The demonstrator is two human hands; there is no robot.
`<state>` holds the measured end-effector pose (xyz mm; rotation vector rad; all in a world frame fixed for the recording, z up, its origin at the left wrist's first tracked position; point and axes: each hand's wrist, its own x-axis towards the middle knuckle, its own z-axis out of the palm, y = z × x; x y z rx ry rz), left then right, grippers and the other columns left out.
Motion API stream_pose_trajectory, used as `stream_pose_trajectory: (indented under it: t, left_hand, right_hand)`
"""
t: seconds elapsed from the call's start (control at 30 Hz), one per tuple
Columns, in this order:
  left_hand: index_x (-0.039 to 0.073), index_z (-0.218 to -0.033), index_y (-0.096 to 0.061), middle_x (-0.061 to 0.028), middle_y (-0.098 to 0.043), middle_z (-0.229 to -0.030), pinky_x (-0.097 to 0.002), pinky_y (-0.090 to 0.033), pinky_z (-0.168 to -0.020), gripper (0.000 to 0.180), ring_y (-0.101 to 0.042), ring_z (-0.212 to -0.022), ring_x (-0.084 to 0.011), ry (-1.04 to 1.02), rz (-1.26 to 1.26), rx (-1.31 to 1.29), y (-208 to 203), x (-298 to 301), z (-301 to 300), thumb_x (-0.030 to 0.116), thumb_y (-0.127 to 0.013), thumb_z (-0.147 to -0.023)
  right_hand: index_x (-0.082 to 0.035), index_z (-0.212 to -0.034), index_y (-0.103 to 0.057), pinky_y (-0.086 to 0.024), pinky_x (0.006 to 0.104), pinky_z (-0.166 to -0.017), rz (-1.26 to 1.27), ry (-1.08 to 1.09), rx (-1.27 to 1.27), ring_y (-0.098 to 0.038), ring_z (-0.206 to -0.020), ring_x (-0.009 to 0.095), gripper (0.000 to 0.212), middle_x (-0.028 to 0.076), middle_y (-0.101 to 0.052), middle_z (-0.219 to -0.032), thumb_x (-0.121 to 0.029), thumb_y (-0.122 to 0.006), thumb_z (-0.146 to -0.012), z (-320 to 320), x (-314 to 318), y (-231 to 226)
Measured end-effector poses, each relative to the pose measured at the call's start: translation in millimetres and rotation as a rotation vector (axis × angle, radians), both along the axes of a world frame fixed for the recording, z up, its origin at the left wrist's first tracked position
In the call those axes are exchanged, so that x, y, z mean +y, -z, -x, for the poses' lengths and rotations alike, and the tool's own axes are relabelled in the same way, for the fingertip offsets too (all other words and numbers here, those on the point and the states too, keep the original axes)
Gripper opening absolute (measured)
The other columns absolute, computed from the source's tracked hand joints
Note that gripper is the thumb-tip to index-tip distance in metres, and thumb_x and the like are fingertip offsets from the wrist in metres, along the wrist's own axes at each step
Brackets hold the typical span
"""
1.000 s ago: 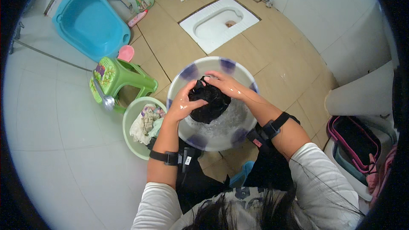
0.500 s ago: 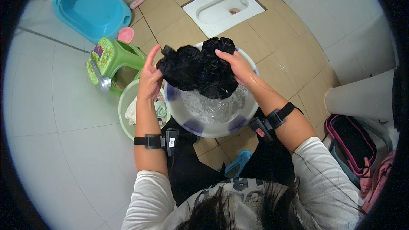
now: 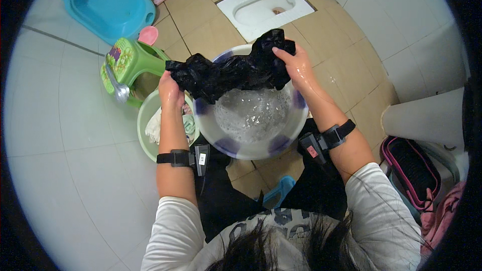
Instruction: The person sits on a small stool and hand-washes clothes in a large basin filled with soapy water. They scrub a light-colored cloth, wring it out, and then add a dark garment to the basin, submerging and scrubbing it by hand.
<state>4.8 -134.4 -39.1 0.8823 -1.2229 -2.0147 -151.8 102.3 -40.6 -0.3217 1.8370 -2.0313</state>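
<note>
A wet black garment [image 3: 231,73] stretches between my two hands, above a white basin [image 3: 211,133] with purple patches. Soapy, bubbly water [image 3: 253,113] fills the basin. My left hand [image 3: 170,90] grips the cloth's left end, its fingers partly hidden under the fabric. At the other end, my right hand [image 3: 296,65] is closed on the cloth, thumb on top. What kind of garment it is does not show. Beside the basin on the left, a pale green tub [image 3: 148,145] holds light-coloured cloths [image 3: 154,125].
A green stool [image 3: 128,65] with a silver ladle-like tool [image 3: 118,88] stands at left. Behind it are a pink scoop [image 3: 148,35] and a blue tub [image 3: 110,7]. Beyond the basin lies a white squat toilet [image 3: 251,25]. A pink-rimmed black bag [image 3: 411,170] sits at right.
My hands have moved apart, pulling the bunched black garment out into a longer strip. My left hand has gone left, and its raised index finger has come down to the cloth.
</note>
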Motion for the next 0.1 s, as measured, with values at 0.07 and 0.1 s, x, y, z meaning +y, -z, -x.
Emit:
stream_pose_trajectory:
  t: [0.07,0.1]
  left_hand:
    - [-0.002,-0.089,-0.047,-0.0108,-0.054,-0.082,-0.0337,-0.045,-0.069,0.018,-0.053,-0.075,-0.0234,0.078,-0.114,0.117,7.1,-3.3,1.6,0.011,-0.037,-0.081]
    - [-0.003,-0.094,-0.045,-0.0117,-0.054,-0.085,-0.0348,-0.044,-0.070,0.024,-0.053,-0.075,-0.0243,0.146,-0.176,0.168,6.9,0.0,1.6,0.016,-0.037,-0.083]
  right_hand:
    - [-0.006,-0.106,-0.046,-0.038,0.0296,-0.077,-0.153,0.077,0.301,-0.053,-0.085,0.023,0.036,0.016,-0.054,-0.093,-0.011,-0.055,-0.072,0.8,-6.8,18.4]
    - [-0.006,-0.106,-0.046,-0.038,0.0296,-0.077,-0.154,0.077,0.299,-0.053,-0.085,0.023,0.036,0.016,-0.054,-0.093,-0.011,-0.055,-0.072,2.6,-5.3,24.7]
